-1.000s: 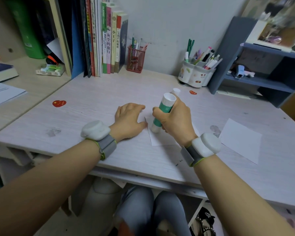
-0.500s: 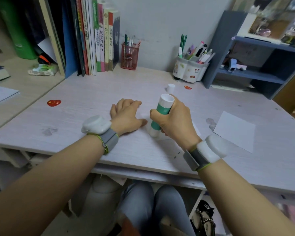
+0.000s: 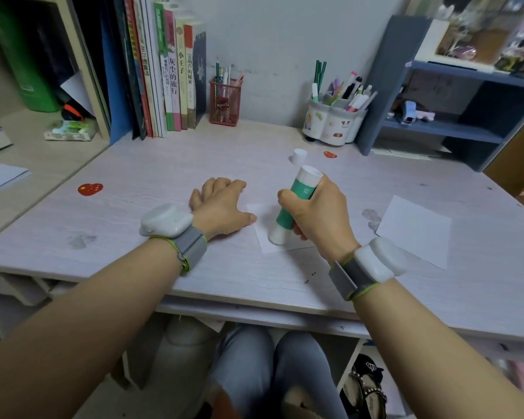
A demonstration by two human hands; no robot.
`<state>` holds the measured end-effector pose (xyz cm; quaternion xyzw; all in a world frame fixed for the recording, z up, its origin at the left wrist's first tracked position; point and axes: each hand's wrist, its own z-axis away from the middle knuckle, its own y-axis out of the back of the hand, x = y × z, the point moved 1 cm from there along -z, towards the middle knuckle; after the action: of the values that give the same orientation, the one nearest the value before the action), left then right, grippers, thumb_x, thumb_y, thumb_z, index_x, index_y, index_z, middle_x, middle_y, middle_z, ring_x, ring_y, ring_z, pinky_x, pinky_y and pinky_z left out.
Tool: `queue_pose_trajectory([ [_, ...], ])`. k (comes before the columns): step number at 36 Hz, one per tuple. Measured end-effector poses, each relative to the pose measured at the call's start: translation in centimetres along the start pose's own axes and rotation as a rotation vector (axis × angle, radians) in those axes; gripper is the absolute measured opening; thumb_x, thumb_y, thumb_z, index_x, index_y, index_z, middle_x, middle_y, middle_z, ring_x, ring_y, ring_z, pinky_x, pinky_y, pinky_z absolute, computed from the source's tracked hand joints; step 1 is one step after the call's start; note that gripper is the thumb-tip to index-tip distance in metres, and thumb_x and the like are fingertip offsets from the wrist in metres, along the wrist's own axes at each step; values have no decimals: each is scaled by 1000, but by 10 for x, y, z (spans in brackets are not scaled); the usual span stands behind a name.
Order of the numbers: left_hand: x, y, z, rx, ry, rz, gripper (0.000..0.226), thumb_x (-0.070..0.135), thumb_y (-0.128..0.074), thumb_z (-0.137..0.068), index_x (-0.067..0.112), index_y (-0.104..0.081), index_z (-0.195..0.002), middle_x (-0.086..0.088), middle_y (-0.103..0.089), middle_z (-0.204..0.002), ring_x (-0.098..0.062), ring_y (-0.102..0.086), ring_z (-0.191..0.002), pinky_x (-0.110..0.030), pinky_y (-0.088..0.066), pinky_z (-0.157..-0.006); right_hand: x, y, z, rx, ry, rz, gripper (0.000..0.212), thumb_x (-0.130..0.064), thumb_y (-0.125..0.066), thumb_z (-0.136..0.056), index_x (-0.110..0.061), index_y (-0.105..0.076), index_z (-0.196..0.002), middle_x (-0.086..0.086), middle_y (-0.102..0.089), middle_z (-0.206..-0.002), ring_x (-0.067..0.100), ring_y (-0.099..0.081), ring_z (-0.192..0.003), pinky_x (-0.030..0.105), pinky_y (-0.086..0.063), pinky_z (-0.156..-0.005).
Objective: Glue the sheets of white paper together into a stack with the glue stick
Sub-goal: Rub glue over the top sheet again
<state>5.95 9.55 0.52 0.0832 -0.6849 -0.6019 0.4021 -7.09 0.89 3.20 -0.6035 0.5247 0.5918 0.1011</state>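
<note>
— So, what is gripped by the right hand [image 3: 318,216]?
— The glue stick [image 3: 291,207], its tip pressed onto the white sheet [image 3: 262,241].
— And the left hand [image 3: 221,207]?
— Laid flat, fingers relaxed, thumb at the sheet's edge.

Bare forearms, each wearing a rounded white plastic device on a grey fabric wristband with lime-green edging [image 3: 191,249], above knees in grey trousers [image 3: 270,364].
</note>
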Motion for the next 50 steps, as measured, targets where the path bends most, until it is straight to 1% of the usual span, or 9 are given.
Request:
queue_pose_trajectory([
  [3, 0, 0, 0, -3, 2, -14, 67, 39, -58, -85, 25, -27, -143, -2, -23, -148, -22, -8, -140, -43, -1, -115, 6, 6, -3, 21, -6, 22, 22, -24, -65, -78, -22, -43, -74, 13, -65, -76, 34, -63, -66, 48, -54, -62],
  [16, 6, 4, -5, -32, -10, -120, 63, 37, -58, -85, 24, -31, -140, -2, -26, -147, -23, -14, -139, -39, -12, -112, 32, 50, -15, 86, -60, 48, 26, -30, -67, -78, -20, -43, -75, 8, -60, -70, 22, -53, -49, 32, -46, -47],
  [22, 5, 6, -7, -68, -16, -146, 64, 38, -58, -86, 24, -30, -141, -2, -24, -150, -24, -13, -140, -41, -12, -113, 45, 67, -20, 119, -85, 125, 24, -28, -66, -77, -26, -42, -73, 11, -64, -80, 35, -63, -74, 49, -55, -67],
  [30, 7, 10, -9, -65, -13, -111, 51, 35, -63, -82, 24, -44, -127, -2, -34, -140, -23, -22, -135, -39, -18, -109, 54, 94, -32, 185, -93, 301, 20, -29, -63, -77, -15, -49, -83, 7, -61, -80, 31, -58, -74, 39, -49, -66],
  [34, 10, 12, -11, -22, -49, -115, 20, 32, -68, -78, 27, -53, -90, 1, -41, -116, -22, -31, -125, -42, -20, -109, 47, 101, -33, 258, -73, -1, 24, -34, -67, -80, -16, -52, -82, 12, -65, -83, 26, -59, -65, 37, -51, -57],
  [38, 14, 16, -14, 16, -103, -84, 16, 28, -72, -77, 27, -59, -67, 7, -46, -106, -21, -32, -126, -54, -7, -112, 37, 95, -37, 227, -76, -105, 38, -48, -69, -78, -12, -58, -83, 1, -61, -73, 14, -51, -63, 35, -46, -62],
  [42, 14, 22, -20, 67, -138, -85, 6, 22, -73, -76, 23, -68, -72, 13, -43, -107, -19, -25, -134, -55, 2, -110, 36, 90, -42, 217, -74, -173, 35, -47, -69, -78, -15, -55, -80, -1, -57, -69, 12, -47, -54, 28, -41, -51],
  [45, 14, 25, -26, 96, -159, -104, 7, 22, -67, -82, 24, -70, -76, 13, -42, -107, -20, -22, -136, -55, 3, -110, 37, 90, -45, 167, -87, -289, 31, -35, -67, -84, -9, -59, -99, 6, -57, -66, 16, -48, -43, 28, -45, -43],
  [50, 45, 27, -37, 132, -215, 18, 27, 32, -43, -95, 30, -69, -84, 4, -62, -108, -21, -45, -116, -46, -22, -108, 42, 86, -49, 53, -40, -365, 28, -11, -63, -88, -18, -54, -113, 13, -65, -91, 20, -64, -55, 29, -53, -48],
])
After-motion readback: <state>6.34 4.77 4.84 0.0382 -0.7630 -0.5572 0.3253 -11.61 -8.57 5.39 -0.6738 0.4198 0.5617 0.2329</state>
